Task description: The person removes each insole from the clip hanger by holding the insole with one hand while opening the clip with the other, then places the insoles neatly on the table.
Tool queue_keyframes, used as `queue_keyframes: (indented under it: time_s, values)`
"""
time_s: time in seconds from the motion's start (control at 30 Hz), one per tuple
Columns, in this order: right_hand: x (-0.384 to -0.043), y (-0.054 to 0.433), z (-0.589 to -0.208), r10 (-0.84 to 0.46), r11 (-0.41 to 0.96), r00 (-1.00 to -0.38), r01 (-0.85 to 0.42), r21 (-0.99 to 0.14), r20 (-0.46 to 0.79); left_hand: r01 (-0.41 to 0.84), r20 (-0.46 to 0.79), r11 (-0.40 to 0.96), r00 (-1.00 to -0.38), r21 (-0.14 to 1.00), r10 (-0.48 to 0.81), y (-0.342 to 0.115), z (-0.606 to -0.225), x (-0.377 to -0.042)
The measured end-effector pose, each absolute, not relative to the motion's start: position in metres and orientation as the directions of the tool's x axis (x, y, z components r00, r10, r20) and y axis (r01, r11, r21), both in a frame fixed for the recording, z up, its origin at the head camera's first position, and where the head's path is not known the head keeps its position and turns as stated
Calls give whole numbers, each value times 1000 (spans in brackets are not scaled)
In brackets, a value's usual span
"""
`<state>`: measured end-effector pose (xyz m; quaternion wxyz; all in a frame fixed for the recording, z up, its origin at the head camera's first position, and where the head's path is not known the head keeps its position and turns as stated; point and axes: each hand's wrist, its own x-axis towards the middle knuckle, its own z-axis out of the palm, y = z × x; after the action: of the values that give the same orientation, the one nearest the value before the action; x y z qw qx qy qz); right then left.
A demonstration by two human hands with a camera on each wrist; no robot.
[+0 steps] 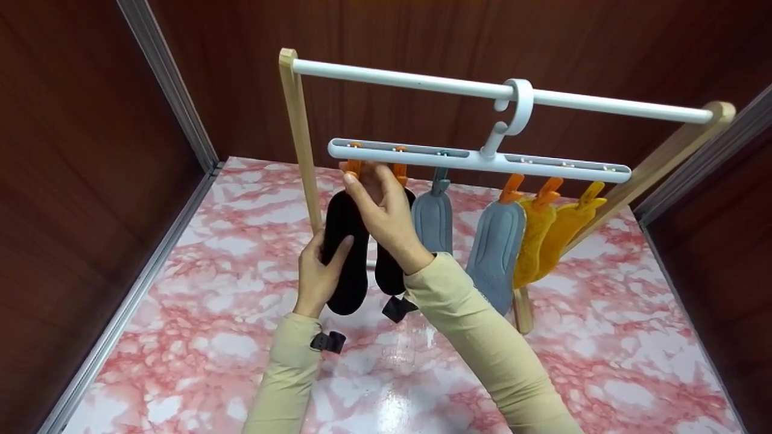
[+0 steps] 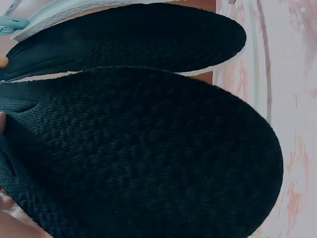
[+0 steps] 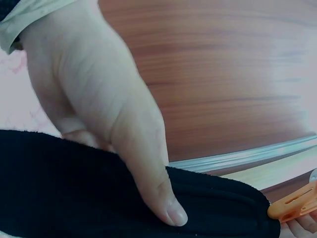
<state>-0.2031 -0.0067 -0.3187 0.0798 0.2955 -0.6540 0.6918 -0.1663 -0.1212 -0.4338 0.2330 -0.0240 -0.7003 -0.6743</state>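
My left hand [image 1: 318, 274] holds the outer black insole [image 1: 350, 283] by its side, thumb laid across its face; this hand [image 3: 124, 114] also shows large in the right wrist view. My right hand [image 1: 389, 211] is raised to the leftmost orange clip [image 1: 354, 166] under the white hanger [image 1: 410, 152], thumb and fingers pinching it. Fingertips show behind that clip [image 3: 297, 202] in the right wrist view, where it meets the insole's upper end. A second black insole [image 1: 388, 274] hangs alongside from another orange clip [image 1: 400, 172], partly covered by my right hand.
Two grey insoles [image 1: 433, 223] and two yellow insoles [image 1: 558, 238] hang from clips farther right. The hanger's hook [image 1: 523, 108] loops over the white rail [image 1: 398, 77] of a wooden rack [image 1: 301, 138]. Brown panels [image 1: 72, 150] surround the pink-and-white marbled floor [image 1: 229, 343].
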Motion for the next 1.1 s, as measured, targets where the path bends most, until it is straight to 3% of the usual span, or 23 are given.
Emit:
queue_keyframes:
  time_s: [0.43, 0.8, 1.1]
  values:
    - [-206, -8, -320, -272, -154, -833, -458, -876, 483, 308, 332, 127, -902, 943, -274, -117, -410, -147]
    - [-208, -7, -321, -342, -226, -779, -474, -851, 525, 259, 283, 120, -915, 958, -288, -121, -424, -143]
    - [-209, -9, -319, -349, -246, -771, -473, -846, 533, 182, 220, 152, -932, 971, -288, -124, -432, -136]
